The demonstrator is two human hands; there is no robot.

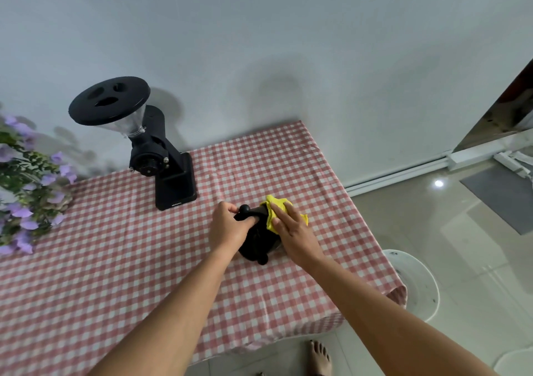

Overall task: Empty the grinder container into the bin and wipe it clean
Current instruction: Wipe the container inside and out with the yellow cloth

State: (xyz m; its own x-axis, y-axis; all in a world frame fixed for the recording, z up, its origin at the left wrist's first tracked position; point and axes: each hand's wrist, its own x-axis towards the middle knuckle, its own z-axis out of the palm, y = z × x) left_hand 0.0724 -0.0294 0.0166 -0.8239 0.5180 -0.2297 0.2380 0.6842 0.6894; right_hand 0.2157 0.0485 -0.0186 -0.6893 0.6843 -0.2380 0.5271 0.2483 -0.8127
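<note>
The black grinder container lies tilted on the checked tablecloth, near the table's right side. My left hand grips its upper end by the round black knob. My right hand presses a yellow cloth against the container's upper right side, fingers spread flat over the cloth. The white bin stands on the floor just past the table's right edge.
The black coffee grinder with its clear hopper stands at the back of the table against the wall. Purple flowers fill the left edge. A bare foot shows on the tiled floor below the table's front edge.
</note>
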